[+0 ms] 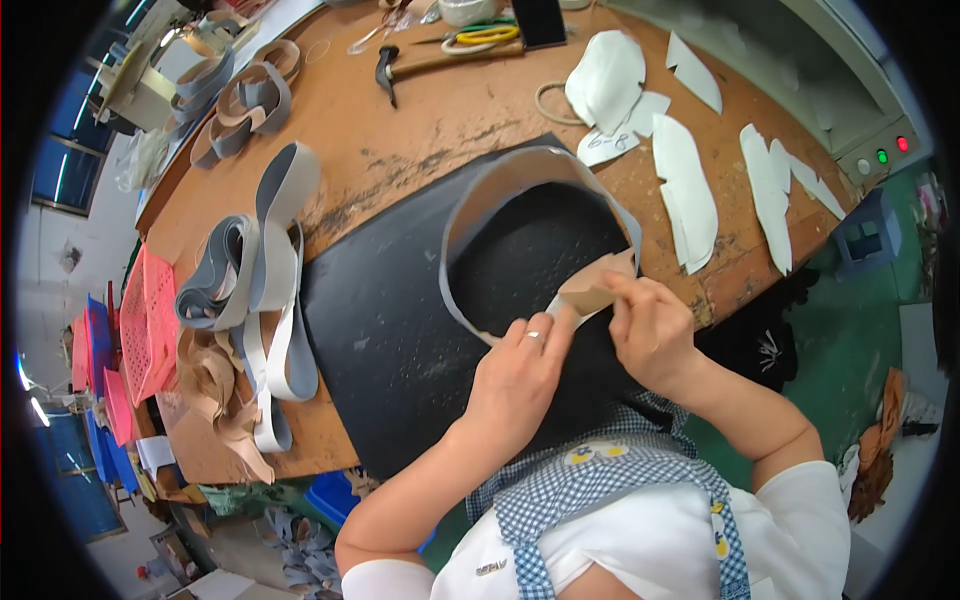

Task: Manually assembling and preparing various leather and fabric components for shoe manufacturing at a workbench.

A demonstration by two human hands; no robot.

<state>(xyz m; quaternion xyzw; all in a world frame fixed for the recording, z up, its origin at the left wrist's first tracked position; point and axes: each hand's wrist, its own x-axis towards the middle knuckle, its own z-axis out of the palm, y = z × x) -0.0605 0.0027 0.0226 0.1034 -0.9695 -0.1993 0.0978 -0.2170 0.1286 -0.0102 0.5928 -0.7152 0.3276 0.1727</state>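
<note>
A long strip, pale grey on one face and tan on the other, stands on edge in a wide loop (447, 235) on a black mat (385, 300). Its near end is between my two hands, where a tan flap (597, 283) folds up from it. My left hand (518, 378), with a ring on one finger, is closed on the strip at the near side of the loop. At the right, my right hand (652, 332) pinches the tan flap between thumb and fingers. The fingertips hide the exact edge they grip.
Grey and tan strips (265, 260) lie piled left of the mat. Farther off are a hammer (455, 62), yellow-handled scissors (485, 36) and a tape ring (552, 103). White pattern pieces (685, 195) lie at the right. A pink basket (150, 320) stands beyond the left edge.
</note>
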